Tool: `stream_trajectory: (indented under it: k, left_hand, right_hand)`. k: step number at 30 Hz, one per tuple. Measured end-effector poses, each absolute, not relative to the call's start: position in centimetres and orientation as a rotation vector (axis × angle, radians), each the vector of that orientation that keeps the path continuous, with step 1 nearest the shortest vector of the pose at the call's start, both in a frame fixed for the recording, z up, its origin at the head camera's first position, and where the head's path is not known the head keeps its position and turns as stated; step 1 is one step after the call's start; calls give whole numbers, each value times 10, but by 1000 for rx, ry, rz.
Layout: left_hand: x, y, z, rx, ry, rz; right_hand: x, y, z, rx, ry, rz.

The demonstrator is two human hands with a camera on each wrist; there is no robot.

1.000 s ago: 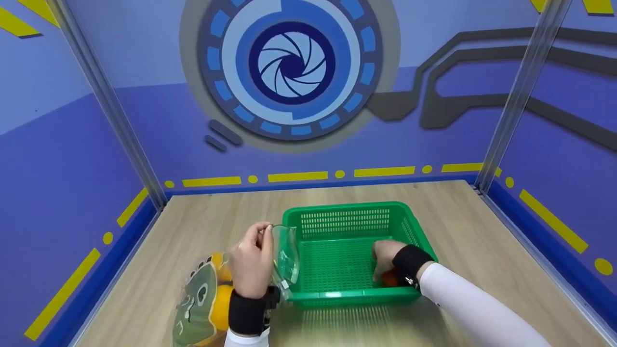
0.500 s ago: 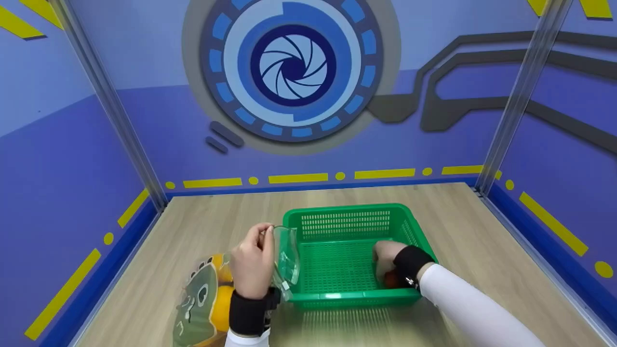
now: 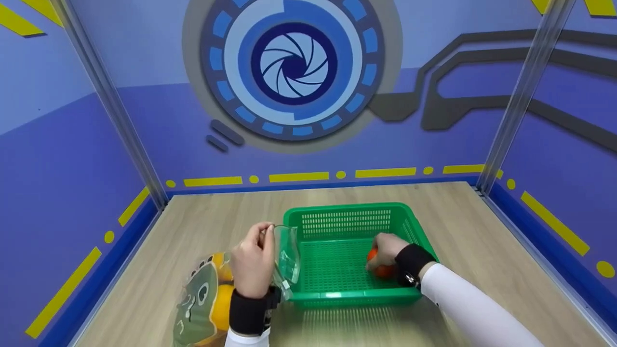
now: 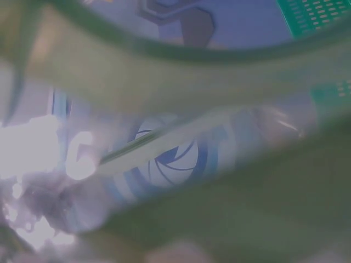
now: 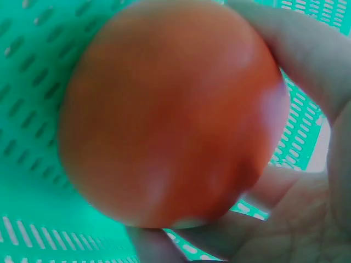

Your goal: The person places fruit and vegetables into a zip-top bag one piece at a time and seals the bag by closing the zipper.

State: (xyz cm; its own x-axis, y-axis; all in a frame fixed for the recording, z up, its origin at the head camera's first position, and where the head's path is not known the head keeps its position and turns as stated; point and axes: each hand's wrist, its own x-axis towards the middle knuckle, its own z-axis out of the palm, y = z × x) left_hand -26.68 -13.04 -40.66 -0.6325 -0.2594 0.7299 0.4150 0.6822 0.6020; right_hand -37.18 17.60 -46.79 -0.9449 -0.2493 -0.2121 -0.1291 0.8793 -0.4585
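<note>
My right hand (image 3: 387,249) is inside the green basket (image 3: 344,294), gripping a smooth, shiny red-orange tomato (image 5: 173,115). In the right wrist view, its thumb and fingers curl round the tomato from the right and below. Between thumb and fingers, my left hand (image 3: 253,260) pinches the top edge of a clear plastic zip bag (image 3: 288,255), just left of the basket. The bag's printed cartoon front (image 3: 195,303) lies toward the left, with round orange fruits (image 3: 221,307) showing inside it. Blurred see-through plastic fills most of the left wrist view.
The basket has slotted walls and stands on a wood-grain table (image 3: 217,212). A patterned blue-purple back wall (image 3: 159,130) and side walls enclose the table. Metal posts (image 3: 115,111) stand at the back corners.
My right hand has risen a little within the basket, and more of the tomato shows in its grip. The left hand and the bag stay where they were.
</note>
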Motion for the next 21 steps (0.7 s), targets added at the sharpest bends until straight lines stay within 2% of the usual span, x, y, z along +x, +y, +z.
stream_trajectory:
  k: [12,21]
  left_hand:
    - [-267,-130,-407,-112,-2038,-991]
    - [-265,-129,-405,-104,-2053,-1001]
  right_hand:
    - [-376,174,-456,-376,2781,-959]
    - [-365,156,-424,-471,2729,-1263]
